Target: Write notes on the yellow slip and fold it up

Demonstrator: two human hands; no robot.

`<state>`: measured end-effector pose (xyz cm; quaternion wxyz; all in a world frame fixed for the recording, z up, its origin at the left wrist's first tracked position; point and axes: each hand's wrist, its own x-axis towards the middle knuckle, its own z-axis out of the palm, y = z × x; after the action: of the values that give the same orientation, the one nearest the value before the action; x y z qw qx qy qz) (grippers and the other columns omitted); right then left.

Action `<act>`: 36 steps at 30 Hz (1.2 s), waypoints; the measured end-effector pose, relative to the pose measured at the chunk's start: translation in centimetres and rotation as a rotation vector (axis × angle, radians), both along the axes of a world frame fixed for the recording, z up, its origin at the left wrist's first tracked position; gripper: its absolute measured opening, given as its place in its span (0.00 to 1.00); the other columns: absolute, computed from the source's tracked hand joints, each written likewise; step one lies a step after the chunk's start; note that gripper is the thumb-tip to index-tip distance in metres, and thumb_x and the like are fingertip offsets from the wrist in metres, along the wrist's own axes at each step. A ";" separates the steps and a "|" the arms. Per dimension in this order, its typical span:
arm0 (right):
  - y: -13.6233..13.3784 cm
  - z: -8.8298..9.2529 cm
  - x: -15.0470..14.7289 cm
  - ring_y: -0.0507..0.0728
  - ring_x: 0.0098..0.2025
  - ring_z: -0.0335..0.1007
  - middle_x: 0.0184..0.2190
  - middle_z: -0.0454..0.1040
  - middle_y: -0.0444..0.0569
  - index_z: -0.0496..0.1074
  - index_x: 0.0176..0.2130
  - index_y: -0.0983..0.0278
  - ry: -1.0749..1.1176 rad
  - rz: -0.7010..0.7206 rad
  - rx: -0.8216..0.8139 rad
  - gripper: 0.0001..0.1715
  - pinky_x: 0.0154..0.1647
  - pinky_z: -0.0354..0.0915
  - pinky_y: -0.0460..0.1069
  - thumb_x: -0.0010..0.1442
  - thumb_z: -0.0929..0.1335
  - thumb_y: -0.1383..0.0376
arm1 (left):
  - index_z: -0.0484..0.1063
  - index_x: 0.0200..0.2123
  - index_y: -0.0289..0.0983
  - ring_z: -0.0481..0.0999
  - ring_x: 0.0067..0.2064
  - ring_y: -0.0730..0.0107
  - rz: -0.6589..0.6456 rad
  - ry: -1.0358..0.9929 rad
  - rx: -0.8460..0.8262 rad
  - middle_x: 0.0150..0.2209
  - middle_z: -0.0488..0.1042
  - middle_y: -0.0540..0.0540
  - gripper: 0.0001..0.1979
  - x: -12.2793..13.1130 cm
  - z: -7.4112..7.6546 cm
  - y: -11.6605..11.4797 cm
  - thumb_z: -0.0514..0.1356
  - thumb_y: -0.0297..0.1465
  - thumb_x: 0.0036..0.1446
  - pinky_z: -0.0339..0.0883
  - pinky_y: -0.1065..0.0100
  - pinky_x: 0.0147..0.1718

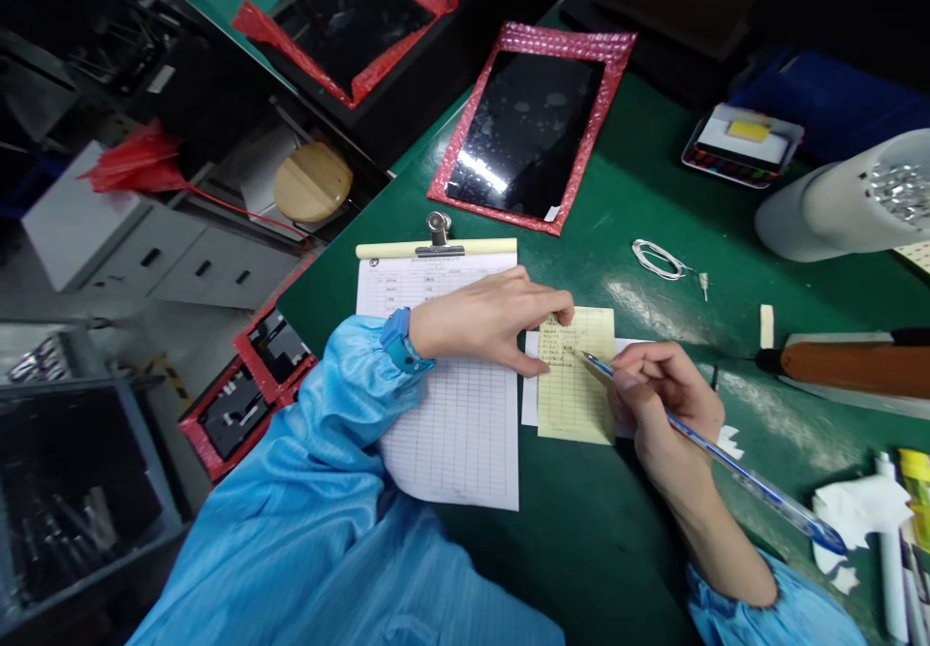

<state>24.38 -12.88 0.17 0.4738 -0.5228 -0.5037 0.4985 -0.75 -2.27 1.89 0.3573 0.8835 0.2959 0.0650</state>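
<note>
My left hand lies flat with fingers stretched out, pressing on the left edge of a yellow slip of paper and partly on a printed form on a clipboard. My right hand is closed round a blue pen, whose tip touches the yellow slip. The slip lies on a white sheet on the green table. Both arms wear blue sleeves, and a blue band sits at my left wrist.
A dark tablet on red bubble wrap lies beyond the clipboard. A white cable loop, a white lamp, an orange-handled tool and white scraps sit to the right. Trays of parts stand left of the table.
</note>
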 end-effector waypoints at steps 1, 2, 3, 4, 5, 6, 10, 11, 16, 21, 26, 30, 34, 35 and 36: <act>0.1 0.2 -0.1 0.50 0.19 0.58 0.23 0.69 0.36 0.77 0.39 0.57 0.012 -0.006 0.001 0.05 0.20 0.51 0.47 0.70 0.75 0.63 | 0.74 0.55 0.42 0.77 0.39 0.61 -0.001 -0.009 -0.001 0.41 0.81 0.52 0.18 0.0 -0.1 0.0 0.72 0.39 0.67 0.63 0.60 0.48; 0.1 0.3 -0.2 0.50 0.19 0.58 0.22 0.68 0.36 0.77 0.39 0.57 0.022 -0.013 -0.001 0.05 0.20 0.51 0.47 0.70 0.75 0.63 | 0.74 0.55 0.42 0.76 0.38 0.62 -0.003 -0.018 0.001 0.40 0.80 0.52 0.17 -0.1 -0.2 0.0 0.71 0.38 0.67 0.63 0.60 0.49; 0.2 0.5 -0.3 0.50 0.18 0.57 0.22 0.68 0.36 0.77 0.38 0.57 0.031 -0.018 -0.006 0.05 0.19 0.51 0.47 0.69 0.75 0.63 | 0.75 0.55 0.41 0.76 0.37 0.63 -0.005 -0.024 0.004 0.39 0.79 0.52 0.15 -0.1 -0.2 0.0 0.69 0.36 0.68 0.63 0.60 0.49; 0.3 0.6 -0.4 0.50 0.18 0.58 0.21 0.68 0.36 0.77 0.38 0.57 0.038 -0.018 -0.012 0.05 0.19 0.51 0.47 0.69 0.75 0.63 | 0.75 0.55 0.41 0.75 0.37 0.63 -0.004 -0.028 0.010 0.39 0.79 0.53 0.14 -0.2 -0.3 0.0 0.68 0.34 0.68 0.64 0.60 0.49; 0.3 0.7 -0.4 0.50 0.18 0.58 0.21 0.68 0.36 0.76 0.38 0.57 0.044 -0.018 -0.017 0.05 0.19 0.51 0.47 0.68 0.75 0.63 | 0.75 0.55 0.41 0.75 0.37 0.63 -0.002 -0.031 0.018 0.38 0.78 0.53 0.13 -0.2 -0.3 0.0 0.66 0.33 0.69 0.64 0.60 0.49; 0.4 0.7 -0.5 0.50 0.18 0.58 0.21 0.68 0.36 0.76 0.38 0.57 0.049 -0.018 -0.022 0.05 0.19 0.51 0.47 0.68 0.75 0.64 | 0.75 0.54 0.41 0.75 0.37 0.63 0.001 -0.032 0.026 0.37 0.78 0.53 0.12 -0.2 -0.4 0.0 0.65 0.31 0.69 0.64 0.60 0.49; 0.4 0.8 -0.5 0.50 0.18 0.59 0.21 0.69 0.36 0.76 0.38 0.57 0.054 -0.014 -0.025 0.05 0.19 0.52 0.47 0.67 0.75 0.64 | 0.75 0.53 0.41 0.75 0.37 0.63 0.012 -0.032 0.042 0.34 0.77 0.53 0.10 -0.1 -0.4 0.0 0.60 0.27 0.70 0.66 0.60 0.50; 0.4 0.7 -0.5 0.50 0.18 0.58 0.21 0.68 0.36 0.76 0.38 0.57 0.055 -0.012 -0.025 0.05 0.18 0.51 0.47 0.67 0.75 0.64 | 0.75 0.53 0.41 0.75 0.37 0.63 0.015 -0.032 0.043 0.34 0.78 0.53 0.10 -0.1 -0.4 0.0 0.60 0.27 0.71 0.66 0.60 0.51; 0.3 0.6 -0.4 0.50 0.18 0.57 0.21 0.67 0.35 0.76 0.38 0.57 0.035 -0.008 -0.026 0.05 0.19 0.51 0.47 0.68 0.75 0.63 | 0.75 0.52 0.41 0.76 0.37 0.62 0.022 -0.042 0.046 0.34 0.78 0.53 0.08 0.0 -0.7 0.0 0.61 0.29 0.73 0.67 0.60 0.51; 0.2 0.5 -0.2 0.50 0.19 0.58 0.21 0.66 0.36 0.76 0.39 0.57 0.020 0.001 -0.022 0.05 0.20 0.51 0.48 0.69 0.74 0.64 | 0.75 0.52 0.42 0.75 0.36 0.63 0.031 -0.048 0.041 0.34 0.78 0.54 0.07 0.0 -0.9 0.0 0.62 0.29 0.73 0.67 0.60 0.51; 0.3 0.4 -0.2 0.50 0.19 0.57 0.21 0.66 0.35 0.76 0.39 0.57 0.012 0.016 -0.014 0.05 0.20 0.52 0.48 0.70 0.74 0.64 | 0.76 0.52 0.42 0.76 0.37 0.62 0.032 -0.041 0.041 0.33 0.78 0.53 0.07 -0.1 -0.7 0.1 0.63 0.30 0.73 0.66 0.61 0.50; 0.2 0.2 -0.1 0.50 0.19 0.57 0.22 0.66 0.36 0.76 0.39 0.58 -0.009 0.018 -0.017 0.05 0.21 0.51 0.48 0.70 0.74 0.63 | 0.76 0.52 0.41 0.77 0.37 0.62 0.030 -0.038 0.042 0.33 0.78 0.53 0.07 -0.1 -0.6 0.1 0.64 0.30 0.73 0.66 0.61 0.50; -0.1 -0.1 0.1 0.49 0.20 0.57 0.23 0.67 0.36 0.78 0.40 0.58 -0.074 0.037 0.006 0.05 0.21 0.53 0.47 0.72 0.74 0.62 | 0.76 0.52 0.42 0.77 0.38 0.62 0.032 -0.029 0.040 0.34 0.78 0.53 0.07 0.0 -0.7 0.0 0.64 0.30 0.73 0.67 0.61 0.50; -0.1 -0.2 0.2 0.49 0.20 0.57 0.23 0.67 0.36 0.78 0.41 0.58 -0.094 0.046 0.015 0.05 0.21 0.53 0.47 0.73 0.74 0.62 | 0.76 0.52 0.42 0.77 0.38 0.62 0.033 -0.027 0.039 0.34 0.78 0.53 0.07 0.0 -0.7 0.0 0.64 0.30 0.73 0.67 0.61 0.50; -0.2 -0.3 0.2 0.49 0.20 0.57 0.23 0.67 0.36 0.79 0.41 0.58 -0.113 0.051 0.027 0.05 0.20 0.53 0.47 0.74 0.74 0.62 | 0.76 0.52 0.42 0.77 0.37 0.62 0.033 -0.028 0.039 0.33 0.78 0.53 0.07 0.0 -0.7 0.0 0.64 0.30 0.73 0.67 0.61 0.50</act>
<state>24.58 -13.07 -0.08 0.4387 -0.5307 -0.5494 0.4734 -0.75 -2.24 1.20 0.3430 0.8842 0.3042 0.0889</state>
